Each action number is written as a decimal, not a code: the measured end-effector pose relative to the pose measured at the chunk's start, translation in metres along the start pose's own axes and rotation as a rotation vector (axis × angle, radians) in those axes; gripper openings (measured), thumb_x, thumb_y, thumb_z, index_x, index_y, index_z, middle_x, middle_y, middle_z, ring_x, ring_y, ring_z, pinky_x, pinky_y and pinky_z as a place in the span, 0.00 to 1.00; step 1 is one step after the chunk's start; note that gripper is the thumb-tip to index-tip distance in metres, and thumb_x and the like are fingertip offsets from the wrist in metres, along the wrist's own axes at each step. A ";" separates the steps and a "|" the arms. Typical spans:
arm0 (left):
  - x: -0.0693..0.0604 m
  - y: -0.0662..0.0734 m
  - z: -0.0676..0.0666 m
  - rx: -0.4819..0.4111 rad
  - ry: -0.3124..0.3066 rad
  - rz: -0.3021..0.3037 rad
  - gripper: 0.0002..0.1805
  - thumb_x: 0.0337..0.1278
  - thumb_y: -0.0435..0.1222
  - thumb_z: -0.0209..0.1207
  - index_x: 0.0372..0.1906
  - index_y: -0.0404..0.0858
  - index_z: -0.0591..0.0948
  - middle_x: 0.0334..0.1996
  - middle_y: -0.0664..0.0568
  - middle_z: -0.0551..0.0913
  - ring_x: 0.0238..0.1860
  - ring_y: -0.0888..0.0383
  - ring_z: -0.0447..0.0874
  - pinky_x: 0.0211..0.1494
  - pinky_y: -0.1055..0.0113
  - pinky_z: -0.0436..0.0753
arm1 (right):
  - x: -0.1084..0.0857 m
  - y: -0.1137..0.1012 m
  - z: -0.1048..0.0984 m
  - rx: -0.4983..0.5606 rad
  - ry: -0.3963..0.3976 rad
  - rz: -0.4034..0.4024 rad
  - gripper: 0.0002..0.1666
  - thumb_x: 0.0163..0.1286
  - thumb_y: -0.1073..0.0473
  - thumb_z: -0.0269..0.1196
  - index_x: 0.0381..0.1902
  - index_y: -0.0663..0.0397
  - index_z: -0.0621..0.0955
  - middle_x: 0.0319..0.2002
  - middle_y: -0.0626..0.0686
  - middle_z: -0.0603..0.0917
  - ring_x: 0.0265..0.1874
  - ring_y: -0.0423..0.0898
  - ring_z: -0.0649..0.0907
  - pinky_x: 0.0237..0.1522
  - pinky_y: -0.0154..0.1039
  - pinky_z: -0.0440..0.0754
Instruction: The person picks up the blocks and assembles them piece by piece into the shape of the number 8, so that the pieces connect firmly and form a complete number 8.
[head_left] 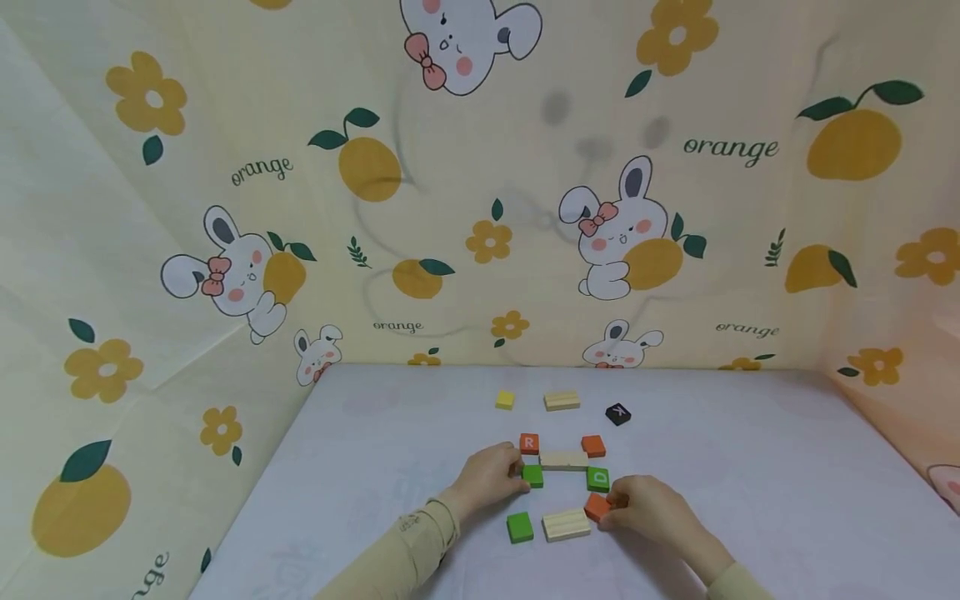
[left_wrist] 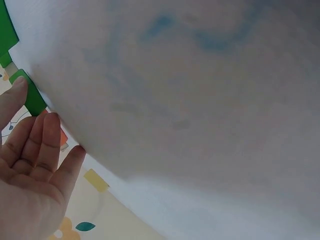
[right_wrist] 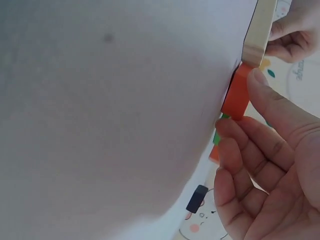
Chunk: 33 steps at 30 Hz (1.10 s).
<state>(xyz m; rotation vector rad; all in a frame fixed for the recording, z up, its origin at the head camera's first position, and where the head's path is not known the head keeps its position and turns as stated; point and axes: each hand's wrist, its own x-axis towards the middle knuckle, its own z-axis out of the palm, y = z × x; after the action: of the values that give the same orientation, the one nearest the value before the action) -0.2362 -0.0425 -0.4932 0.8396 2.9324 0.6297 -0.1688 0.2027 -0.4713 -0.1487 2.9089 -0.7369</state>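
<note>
In the head view my left hand (head_left: 491, 475) pinches a small green block (head_left: 532, 477) between thumb and fingers, just below an orange block lettered R (head_left: 529, 443). The left wrist view shows the thumb on the near side of that green block (left_wrist: 31, 94). My right hand (head_left: 651, 512) pinches an orange block (head_left: 597, 507) beside the right end of a plain wooden plank (head_left: 566, 525). Close above it is a green block lettered D (head_left: 597, 479). In the right wrist view, thumb and fingertips hold the orange block (right_wrist: 236, 91) at opposite sides.
A second plank (head_left: 564, 460) lies between the hands, with another orange block (head_left: 593, 446) at its upper right. Nearer me lies a green block (head_left: 520, 527). Farther back are a yellow block (head_left: 506, 400), a third plank (head_left: 562, 401) and a black block lettered K (head_left: 618, 414).
</note>
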 end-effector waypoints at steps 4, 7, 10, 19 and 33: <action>-0.001 -0.001 0.001 -0.004 -0.008 -0.008 0.13 0.45 0.45 0.68 0.32 0.42 0.81 0.23 0.61 0.72 0.23 0.68 0.65 0.26 0.76 0.67 | 0.000 -0.003 0.001 -0.022 0.009 -0.001 0.16 0.42 0.49 0.74 0.26 0.48 0.82 0.21 0.42 0.78 0.24 0.39 0.72 0.29 0.37 0.71; -0.002 -0.001 0.000 -0.015 -0.022 -0.015 0.13 0.46 0.45 0.67 0.33 0.42 0.80 0.22 0.61 0.71 0.23 0.68 0.65 0.25 0.76 0.65 | 0.001 -0.006 0.001 -0.041 0.006 0.004 0.16 0.43 0.50 0.74 0.27 0.49 0.82 0.22 0.42 0.78 0.24 0.40 0.72 0.29 0.38 0.71; -0.002 0.000 -0.001 -0.023 -0.032 -0.014 0.14 0.47 0.45 0.66 0.35 0.41 0.79 0.22 0.61 0.71 0.22 0.68 0.64 0.24 0.76 0.65 | 0.001 -0.008 0.000 -0.055 -0.005 0.003 0.15 0.44 0.51 0.74 0.28 0.50 0.82 0.22 0.43 0.78 0.24 0.40 0.72 0.29 0.38 0.71; -0.001 -0.002 0.001 -0.019 -0.054 -0.020 0.17 0.49 0.48 0.65 0.40 0.42 0.80 0.24 0.61 0.72 0.23 0.68 0.66 0.26 0.76 0.66 | 0.001 -0.011 -0.001 -0.085 0.005 -0.008 0.15 0.45 0.51 0.73 0.28 0.51 0.83 0.21 0.43 0.78 0.23 0.40 0.71 0.28 0.37 0.71; -0.013 -0.009 -0.011 -0.258 -0.148 -0.049 0.26 0.52 0.46 0.63 0.53 0.36 0.75 0.33 0.55 0.76 0.32 0.67 0.69 0.39 0.72 0.73 | 0.000 -0.012 0.001 -0.101 0.019 -0.005 0.14 0.45 0.51 0.73 0.24 0.49 0.80 0.20 0.44 0.75 0.22 0.40 0.70 0.25 0.36 0.67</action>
<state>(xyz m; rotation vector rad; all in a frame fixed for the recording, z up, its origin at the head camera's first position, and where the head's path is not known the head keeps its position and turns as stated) -0.2305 -0.0600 -0.4877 0.7486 2.6571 0.8768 -0.1682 0.1912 -0.4663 -0.1612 2.9657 -0.5951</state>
